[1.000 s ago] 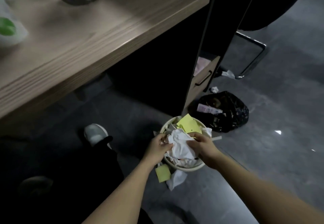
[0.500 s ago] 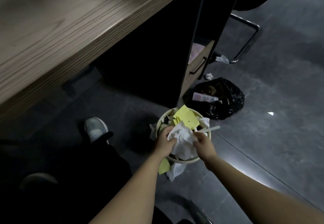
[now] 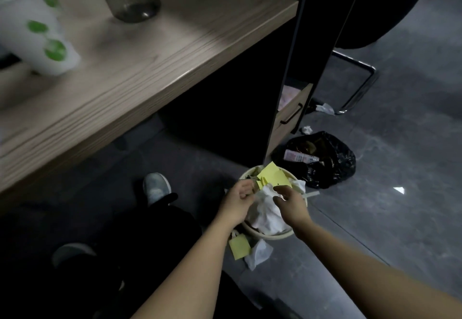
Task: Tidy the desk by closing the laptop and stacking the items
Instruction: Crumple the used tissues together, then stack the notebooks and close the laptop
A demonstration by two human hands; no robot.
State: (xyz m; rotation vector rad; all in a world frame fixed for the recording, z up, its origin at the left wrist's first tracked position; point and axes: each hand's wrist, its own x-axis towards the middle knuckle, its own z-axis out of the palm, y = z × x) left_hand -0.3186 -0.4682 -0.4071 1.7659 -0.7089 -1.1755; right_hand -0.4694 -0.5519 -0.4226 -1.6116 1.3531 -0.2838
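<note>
Both hands hover over the round cream wastebasket (image 3: pixel 272 236), left hand (image 3: pixel 237 202) and right hand (image 3: pixel 291 202) loosely curled, gripping nothing; crumpled white paper (image 3: pixel 266 212) sits between them, yellow notes (image 3: pixel 271 176) just beyond the fingertips.

1. Our forearms are bare, with no sleeves in view, and so are our left hand (image 3: pixel 237 200) and right hand (image 3: pixel 290 202).
2. We wear dark trousers (image 3: pixel 140 246).
3. Our shoes (image 3: pixel 157 186) are pale grey with rounded toes.
</note>
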